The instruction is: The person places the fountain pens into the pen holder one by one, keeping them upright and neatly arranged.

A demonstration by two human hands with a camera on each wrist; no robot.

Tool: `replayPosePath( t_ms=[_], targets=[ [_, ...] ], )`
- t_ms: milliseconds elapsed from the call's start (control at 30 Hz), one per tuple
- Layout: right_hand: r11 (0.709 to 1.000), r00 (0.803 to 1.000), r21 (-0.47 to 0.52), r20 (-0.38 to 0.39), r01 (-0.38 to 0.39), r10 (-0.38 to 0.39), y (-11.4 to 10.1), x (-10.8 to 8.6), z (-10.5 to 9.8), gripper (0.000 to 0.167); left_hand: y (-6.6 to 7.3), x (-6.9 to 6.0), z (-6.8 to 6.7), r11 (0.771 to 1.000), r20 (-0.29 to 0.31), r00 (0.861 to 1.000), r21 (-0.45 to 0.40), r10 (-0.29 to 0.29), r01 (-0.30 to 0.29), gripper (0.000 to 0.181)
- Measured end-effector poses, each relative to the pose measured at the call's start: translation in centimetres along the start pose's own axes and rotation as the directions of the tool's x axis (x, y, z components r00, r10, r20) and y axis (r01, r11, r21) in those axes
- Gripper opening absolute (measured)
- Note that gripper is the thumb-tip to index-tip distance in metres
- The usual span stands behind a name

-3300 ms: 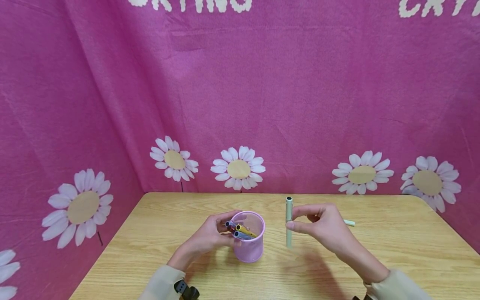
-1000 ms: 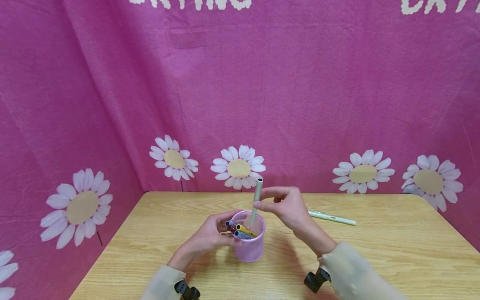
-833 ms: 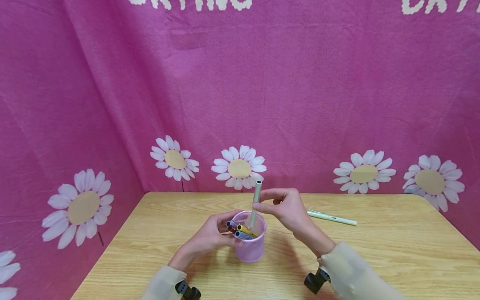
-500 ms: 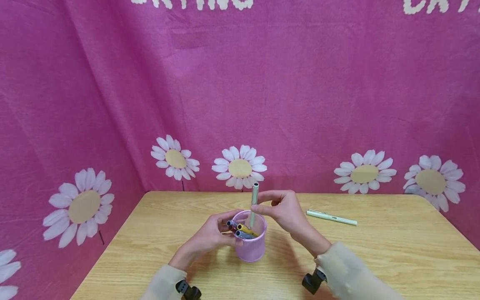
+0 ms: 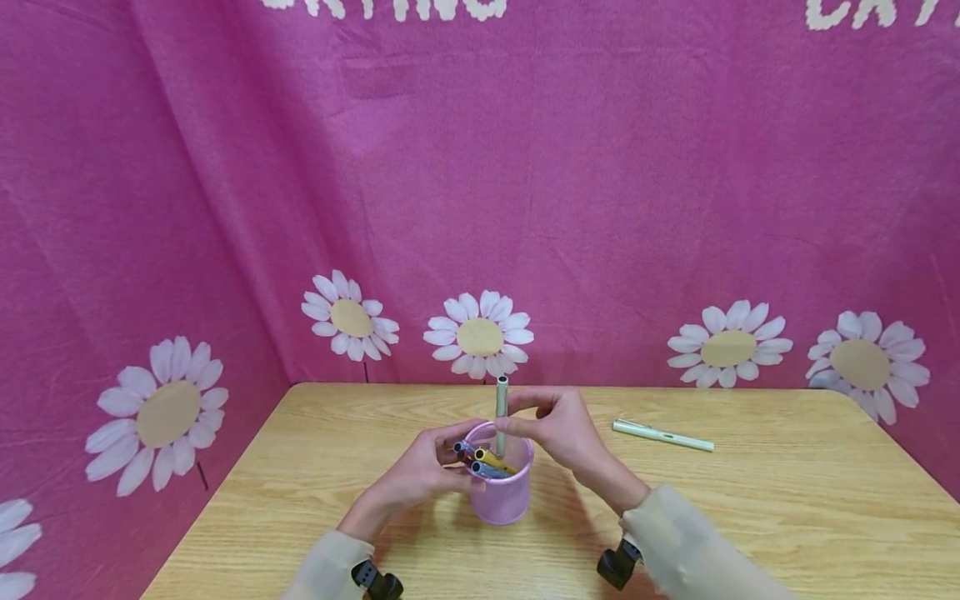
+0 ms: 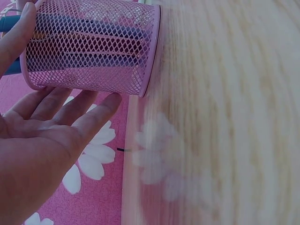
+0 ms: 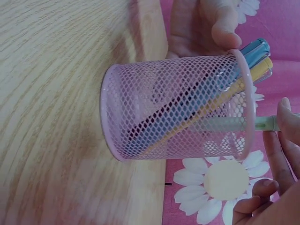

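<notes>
A pink mesh pen cup (image 5: 501, 500) stands upright on the wooden table with several pens inside, among them a yellow pen (image 5: 491, 460) and a blue pen (image 7: 255, 52). My left hand (image 5: 416, 475) holds the cup from its left side, thumb at the rim and fingers along the mesh in the left wrist view (image 6: 51, 126). Between thumb and fingertips my right hand (image 5: 566, 429) pinches a pale green pen (image 5: 502, 404), upright over the cup. The right wrist view shows the lower part of this pen within the mesh, its end above the cup's bottom.
Another pale green pen (image 5: 663, 435) lies on the table (image 5: 787, 500) to the right of the cup. Behind the table hangs a pink cloth (image 5: 600, 208) printed with white daisies.
My right hand has brought the pale green pen leftward to the cup, then lowered it partly inside while it straightened up. The left hand and the cup have stayed in place.
</notes>
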State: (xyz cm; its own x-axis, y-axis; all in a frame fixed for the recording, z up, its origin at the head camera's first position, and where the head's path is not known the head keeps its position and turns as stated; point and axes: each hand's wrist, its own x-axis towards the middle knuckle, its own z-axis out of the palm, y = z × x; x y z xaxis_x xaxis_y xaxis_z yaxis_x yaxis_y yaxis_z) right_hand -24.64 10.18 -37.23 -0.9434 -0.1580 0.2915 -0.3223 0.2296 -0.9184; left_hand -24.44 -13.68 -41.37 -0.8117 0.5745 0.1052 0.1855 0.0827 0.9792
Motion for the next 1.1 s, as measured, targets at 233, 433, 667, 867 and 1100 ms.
replayPosePath(
  t_ms=[233,433,667,867,1100],
  targets=[
    [0.999,1.0,-0.042,0.031,-0.006,0.007,0.5,-0.1,0.2,0.024,0.1,0.1,0.0,1.0,-0.009,1.0,0.006,-0.017,0.017,0.081],
    [0.998,0.997,-0.063,0.074,-0.005,0.01,0.4,-0.6,-0.3,0.026,0.2,0.1,0.2,0.999,-0.02,0.999,0.007,-0.033,0.033,0.077],
    [0.992,0.999,-0.124,0.049,-0.006,0.012,-0.1,-1.3,-1.8,0.017,0.1,0.0,0.2,0.999,-0.028,0.999,0.009,-0.038,0.038,0.066],
    [0.986,0.999,-0.167,0.043,0.007,0.0,0.0,-2.1,-3.7,0.016,0.1,-0.1,0.2,0.999,-0.03,0.999,0.018,-0.034,0.034,0.072],
    [0.981,0.999,-0.194,0.041,-0.017,0.026,0.4,-3.2,-5.6,0.018,0.1,-0.2,0.3,0.999,-0.031,0.999,0.023,-0.033,0.034,0.073]
  ],
)
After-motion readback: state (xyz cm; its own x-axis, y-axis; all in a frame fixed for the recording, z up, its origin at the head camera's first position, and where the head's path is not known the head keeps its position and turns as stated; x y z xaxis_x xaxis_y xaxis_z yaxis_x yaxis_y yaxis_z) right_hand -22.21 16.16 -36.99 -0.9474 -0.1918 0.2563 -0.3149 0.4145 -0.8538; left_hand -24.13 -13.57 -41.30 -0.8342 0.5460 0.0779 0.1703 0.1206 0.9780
